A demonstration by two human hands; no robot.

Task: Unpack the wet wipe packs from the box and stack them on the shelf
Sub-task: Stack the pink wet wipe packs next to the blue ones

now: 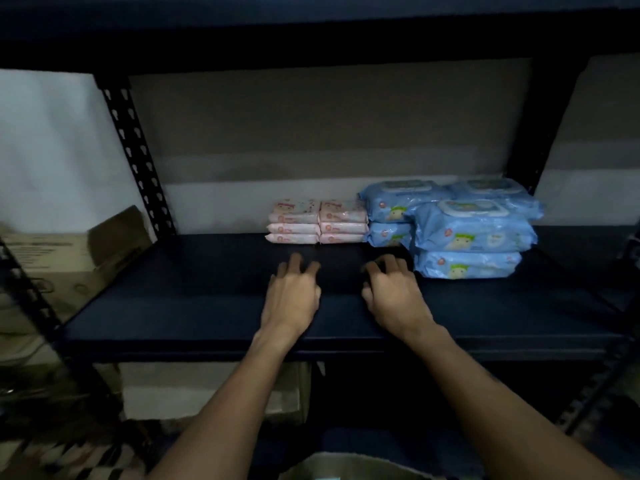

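1. L hand lies palm down on the shelf. Its fingers are spread apart and lightly bent, holding nothing.
2. R hand is alongside in the same pose: fingers apart, bent, nothing gripped. A bare strip of board shows betw. the two hands.
3. Pink wipe packs sit in 2 stacks side by side, straight ahead of the L fingertips toward the back wall. There is a gap, so no contact.
4. Front blue wipe packs are stacked 2 high, just to the right of the R fingers. They are v. close; can't tell if touching.
5. Rear blue wipe packs are ahead of the R fingertips, right beside the pink ones, and run on behind the front stack.
6. Cardboard box is well to the left of the L fingers, past the holed post.
7. Below the wrists at the pic's bottom edge is a pale shape, too dim to make out.
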